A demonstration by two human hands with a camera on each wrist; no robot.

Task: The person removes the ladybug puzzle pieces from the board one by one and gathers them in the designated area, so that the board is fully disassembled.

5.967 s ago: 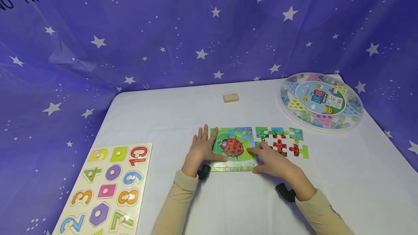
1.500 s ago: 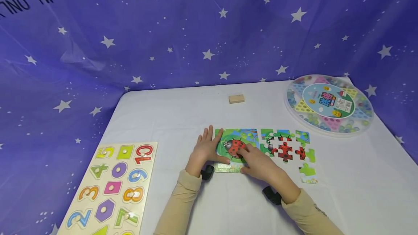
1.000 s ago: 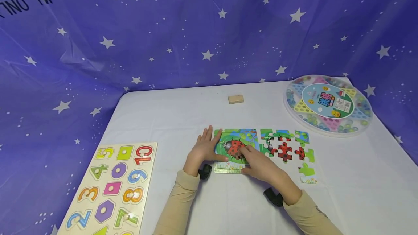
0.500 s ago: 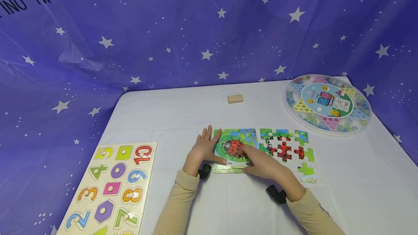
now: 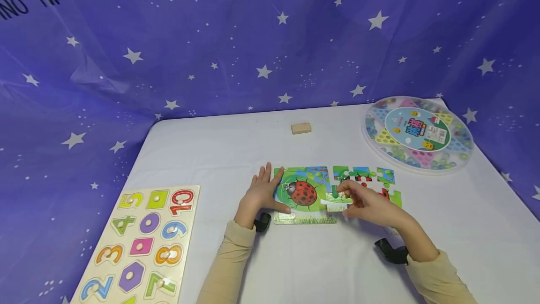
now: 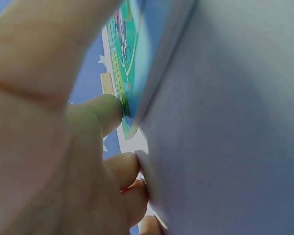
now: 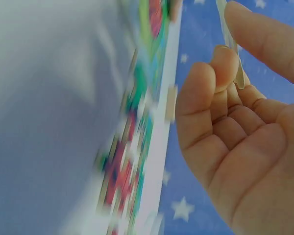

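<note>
In the head view, my left hand (image 5: 259, 193) lies spread at the left edge of the ladybug picture board (image 5: 301, 218), thumb across its lower left. In the left wrist view, the index fingertip touches the board's corner (image 6: 131, 125). My right hand (image 5: 373, 206) pinches a green-and-white jigsaw piece (image 5: 334, 206) between thumb and fingers, at the board's right edge. The right wrist view shows this jigsaw piece (image 7: 240, 73) nearly edge-on. Right of the board lie several loose jigsaw pieces (image 5: 361, 171), partly covered by my right hand.
A number-and-shape peg board (image 5: 141, 229) lies on the left. At the far right sits a round clear Chinese checkers case (image 5: 415, 130) with marbles. A small wooden block (image 5: 301, 128) is at the back. Purple starred cloth (image 5: 236, 46) hangs behind the white-covered table (image 5: 219, 149).
My right hand was over the ladybug picture; it has moved right and now holds a jigsaw piece clear of the picture. My left hand stays at the board's left edge.
</note>
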